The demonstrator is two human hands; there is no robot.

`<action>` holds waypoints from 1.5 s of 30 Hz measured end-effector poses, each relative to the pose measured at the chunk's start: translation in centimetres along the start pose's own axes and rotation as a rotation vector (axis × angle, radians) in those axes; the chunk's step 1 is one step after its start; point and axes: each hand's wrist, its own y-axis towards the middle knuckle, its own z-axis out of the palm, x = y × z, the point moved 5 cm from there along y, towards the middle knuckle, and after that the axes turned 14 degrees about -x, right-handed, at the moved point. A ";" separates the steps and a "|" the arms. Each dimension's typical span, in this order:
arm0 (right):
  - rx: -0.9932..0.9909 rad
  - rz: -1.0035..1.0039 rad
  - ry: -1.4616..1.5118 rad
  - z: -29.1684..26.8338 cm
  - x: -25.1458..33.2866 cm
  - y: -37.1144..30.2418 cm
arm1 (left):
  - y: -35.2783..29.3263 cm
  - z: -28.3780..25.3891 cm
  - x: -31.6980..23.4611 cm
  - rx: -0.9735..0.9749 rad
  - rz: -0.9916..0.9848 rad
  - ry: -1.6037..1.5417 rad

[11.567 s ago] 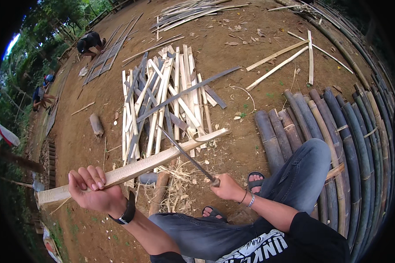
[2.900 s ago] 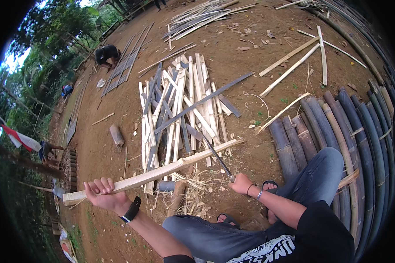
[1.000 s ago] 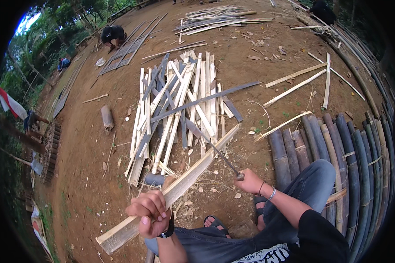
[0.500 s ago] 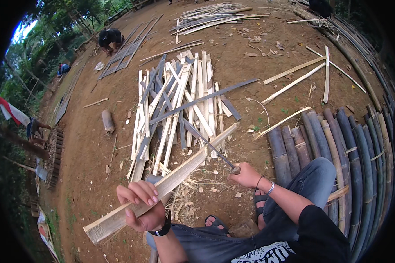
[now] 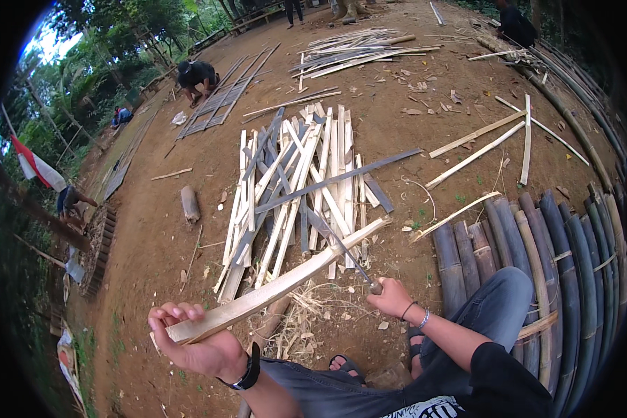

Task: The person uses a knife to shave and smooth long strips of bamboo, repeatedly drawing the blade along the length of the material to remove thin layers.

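Note:
A pale split bamboo strip slants across in front of me, its far end up and to the right. My left hand is closed round its near end, palm up, fingers curled over the edge. My right hand grips the short handle of a long-bladed knife. The dark blade points up and left and crosses the strip near its far end. Below the strip a round bamboo piece slopes toward my legs, with thin shavings on the ground beside it.
A heap of split bamboo slats lies ahead. Dark bamboo poles are stacked at my right, near my knee. A short bamboo length rests on the soil to the left. A person crouches over a slatted frame farther off.
My left hand has slid down and left toward the strip's near end. The strip has turned, its smoother face now showing. The knife stays across its far part; the whole view has shifted slightly.

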 end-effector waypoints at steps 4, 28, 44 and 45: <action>-0.140 0.037 -0.023 -0.1 -1.8 0.6 | 1.9 -0.8 0.5 0.114 -0.063 -0.100; -0.002 -0.183 -0.122 -4.0 4.8 -3.2 | -3.8 -3.5 10.0 0.636 -0.268 -0.257; -0.101 -0.021 -0.107 -5.3 -2.8 3.4 | -5.5 -2.4 10.1 0.674 -0.253 -0.214; -0.071 -0.056 -0.107 -5.2 -2.6 2.5 | -5.3 -2.5 10.1 0.670 -0.256 -0.212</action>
